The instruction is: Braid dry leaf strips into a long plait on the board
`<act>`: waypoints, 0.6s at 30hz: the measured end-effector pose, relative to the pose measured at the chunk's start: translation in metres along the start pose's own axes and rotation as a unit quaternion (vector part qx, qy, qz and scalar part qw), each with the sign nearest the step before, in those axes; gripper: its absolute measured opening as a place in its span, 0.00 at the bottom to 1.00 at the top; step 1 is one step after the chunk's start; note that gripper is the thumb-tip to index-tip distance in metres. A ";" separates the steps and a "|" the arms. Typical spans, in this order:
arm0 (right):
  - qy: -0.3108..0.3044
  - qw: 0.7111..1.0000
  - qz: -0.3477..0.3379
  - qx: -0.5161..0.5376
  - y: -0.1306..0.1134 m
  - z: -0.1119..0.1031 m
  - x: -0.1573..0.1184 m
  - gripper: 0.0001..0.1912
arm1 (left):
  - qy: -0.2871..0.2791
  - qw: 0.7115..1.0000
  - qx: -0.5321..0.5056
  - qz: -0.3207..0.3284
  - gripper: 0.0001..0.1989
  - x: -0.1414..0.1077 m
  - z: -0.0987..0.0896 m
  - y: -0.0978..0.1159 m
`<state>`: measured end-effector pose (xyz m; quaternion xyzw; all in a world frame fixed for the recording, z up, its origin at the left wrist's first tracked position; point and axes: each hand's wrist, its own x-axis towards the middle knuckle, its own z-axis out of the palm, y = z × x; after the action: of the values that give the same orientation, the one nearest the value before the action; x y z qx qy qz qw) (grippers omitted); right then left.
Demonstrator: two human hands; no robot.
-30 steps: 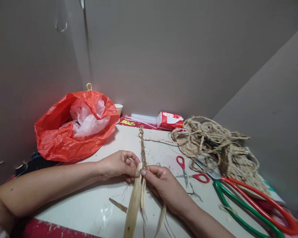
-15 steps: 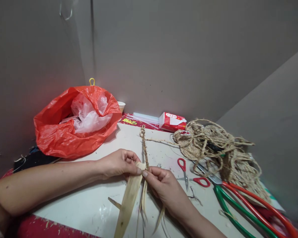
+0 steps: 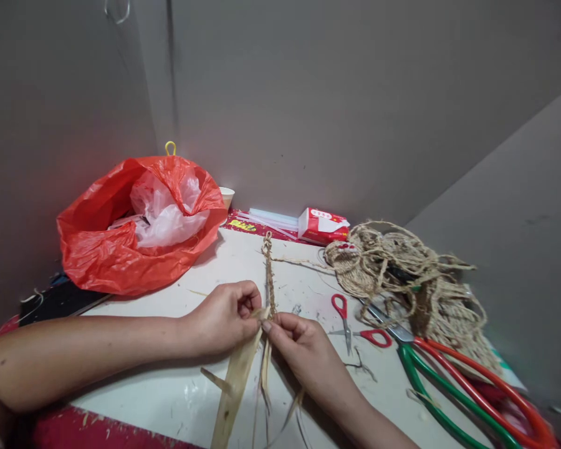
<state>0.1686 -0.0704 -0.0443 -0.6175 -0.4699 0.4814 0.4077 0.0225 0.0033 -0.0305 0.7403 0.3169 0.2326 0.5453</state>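
My left hand [image 3: 228,317] is closed in a pinch on the top end of a wide, pale dried leaf strip [image 3: 236,380], which hangs down toward the front edge. Close against it, my right hand [image 3: 303,346] pinches the lower end of a thin brown braid [image 3: 270,280]. The braid runs away from me over the white board and ends in a small loop at the far end. Loose narrow strips [image 3: 265,371] dangle below my right fingers. A cord leads from near the loop to the rope pile. My fingertips hide the join between strip and braid.
Small red-handled scissors [image 3: 346,327] lie open right of my hands. Beyond are large shears [image 3: 442,393] with red and green handles and a heap of coiled straw rope [image 3: 402,268]. A red plastic bag [image 3: 88,262], paper cup [image 3: 227,196] and tissue pack [image 3: 324,226] stand along the back.
My left hand has turned, its fingers curling more tightly, and the top of the leaf strip is now folded or bunched at the fingertips. My right hand keeps its pinch. The view has shifted slightly.
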 end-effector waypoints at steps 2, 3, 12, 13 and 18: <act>0.008 1.000 -0.006 -0.012 -0.003 0.001 -0.001 0.18 | 0.002 1.000 -0.008 -0.004 0.05 -0.001 0.001 0.001; 0.011 1.000 -0.008 -0.017 -0.003 0.002 -0.001 0.18 | 0.000 1.000 -0.019 -0.009 0.06 -0.002 0.002 0.001; 0.021 0.999 -0.024 -0.037 -0.001 0.002 -0.003 0.16 | -0.019 0.994 -0.099 -0.032 0.10 0.004 0.001 -0.004; 0.024 0.998 -0.028 -0.040 -0.001 0.003 -0.004 0.16 | -0.021 0.994 -0.105 -0.031 0.10 0.004 0.001 -0.004; 0.027 0.999 -0.018 -0.035 -0.002 0.001 -0.004 0.15 | -0.028 0.987 -0.153 -0.026 0.11 -0.001 0.002 0.003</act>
<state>0.1665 -0.0736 -0.0419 -0.6356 -0.4864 0.4405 0.4068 0.0235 0.0005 -0.0282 0.6459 0.2815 0.2429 0.6667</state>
